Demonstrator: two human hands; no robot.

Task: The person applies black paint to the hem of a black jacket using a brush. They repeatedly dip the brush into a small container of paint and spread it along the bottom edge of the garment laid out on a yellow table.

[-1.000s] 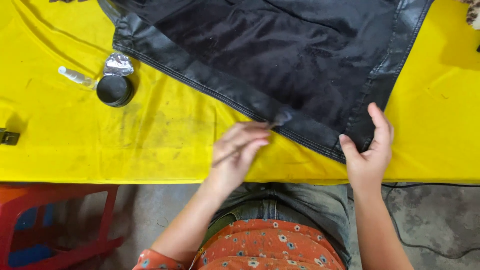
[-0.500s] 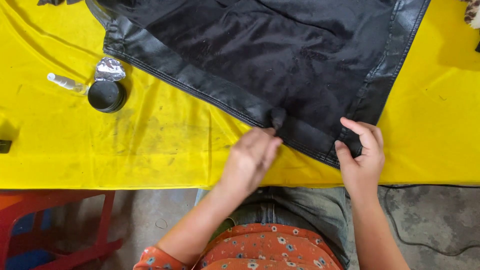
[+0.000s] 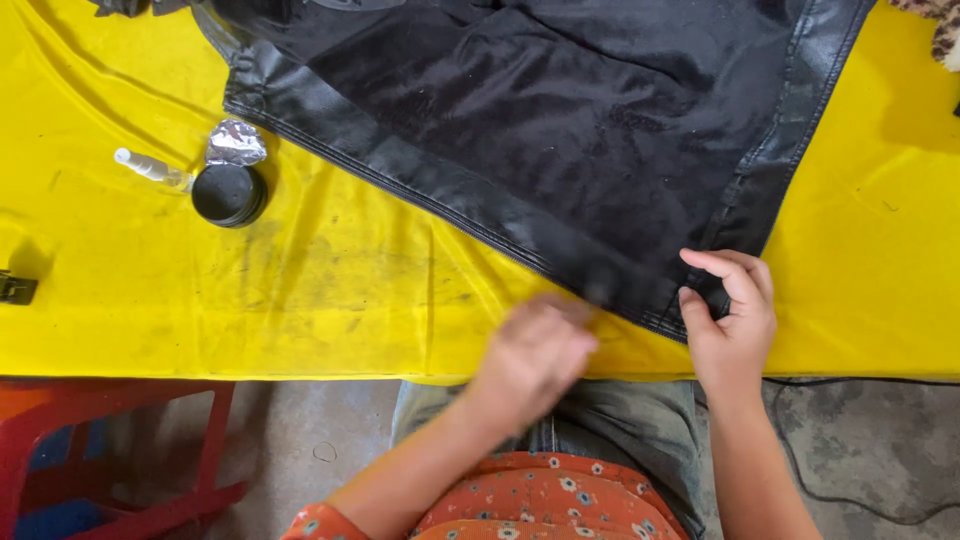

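I am pinching the black jacket's [image 3: 560,120] near corner with my right hand [image 3: 735,335], while my blurred left hand [image 3: 535,355], fingers loosely curled, is hovering just left along its leather hem.

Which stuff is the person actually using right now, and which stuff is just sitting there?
In use:
black garment, leather-edged, spread on the yellow cloth
right hand, pinching the garment's corner
left hand, blurred, at its lower edge

Just lying about:
round black tin
crumpled foil
small clear tube
red stool under the table
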